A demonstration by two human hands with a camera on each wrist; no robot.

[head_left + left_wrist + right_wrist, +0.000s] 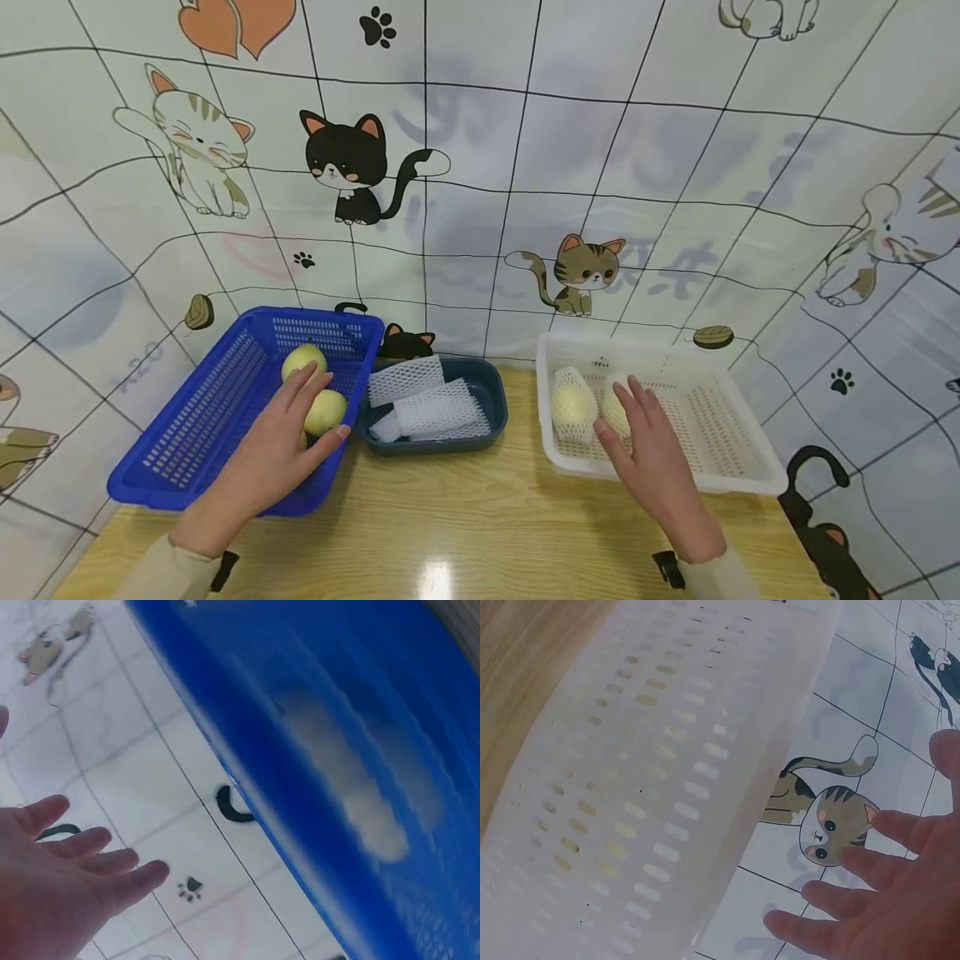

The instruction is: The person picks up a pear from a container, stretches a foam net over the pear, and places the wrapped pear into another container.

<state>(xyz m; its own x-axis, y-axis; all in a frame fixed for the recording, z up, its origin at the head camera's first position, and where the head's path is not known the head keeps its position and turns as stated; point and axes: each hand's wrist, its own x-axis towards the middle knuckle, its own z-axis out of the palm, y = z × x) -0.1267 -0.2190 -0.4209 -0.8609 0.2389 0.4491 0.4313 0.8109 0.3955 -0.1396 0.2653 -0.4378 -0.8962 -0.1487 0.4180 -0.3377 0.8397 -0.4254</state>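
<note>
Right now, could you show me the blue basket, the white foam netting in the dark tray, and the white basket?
Blue basket (243, 412): head view, its bare inside.
White foam netting (437, 410): head view, middle of the front piece.
White basket (701, 417): head view, its bare inside.

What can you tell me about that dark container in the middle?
The dark blue-green container is a shallow, open-topped rectangle with rounded corners, apparently plastic. It sits upright on the wood-grained table, beside the blue basket; whether they touch is unclear. White mesh sleeves, seemingly foam, lie inside.
</note>
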